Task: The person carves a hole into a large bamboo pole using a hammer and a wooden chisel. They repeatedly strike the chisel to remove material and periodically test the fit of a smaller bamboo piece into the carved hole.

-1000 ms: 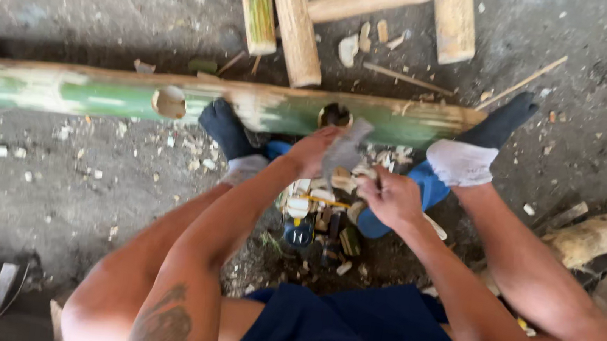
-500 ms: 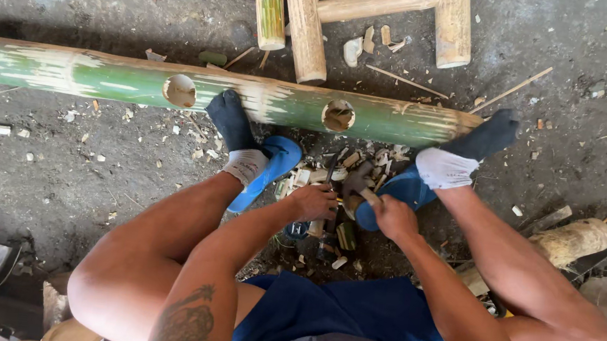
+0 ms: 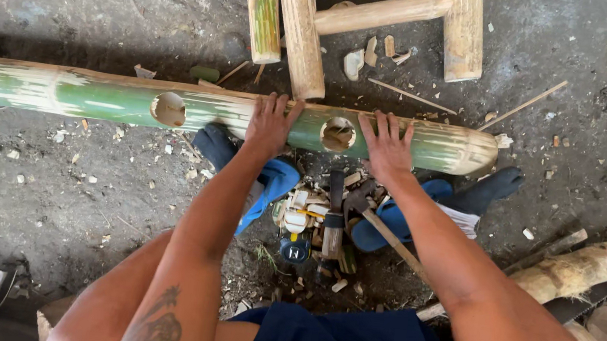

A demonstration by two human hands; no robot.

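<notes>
We press both palms, fingers spread, left hand [image 3: 269,122] and right hand [image 3: 386,146], on the green bamboo pole [image 3: 98,98]; a hammer [image 3: 334,216] and chips [image 3: 299,208] crowd the floor below.

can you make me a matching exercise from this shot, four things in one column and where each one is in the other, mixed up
Things:
1. left hand
2. right hand
3. hammer
4. bamboo frame

Places:
A. on the ground beyond the green bamboo pole, at the top of the view
B. flat on the pole, right of the nearer hole
C. on the ground among wood chips, between the feet
D. flat on the pole, between its two holes

Pairs: 1-D, 2-B, 3-C, 4-A
</notes>
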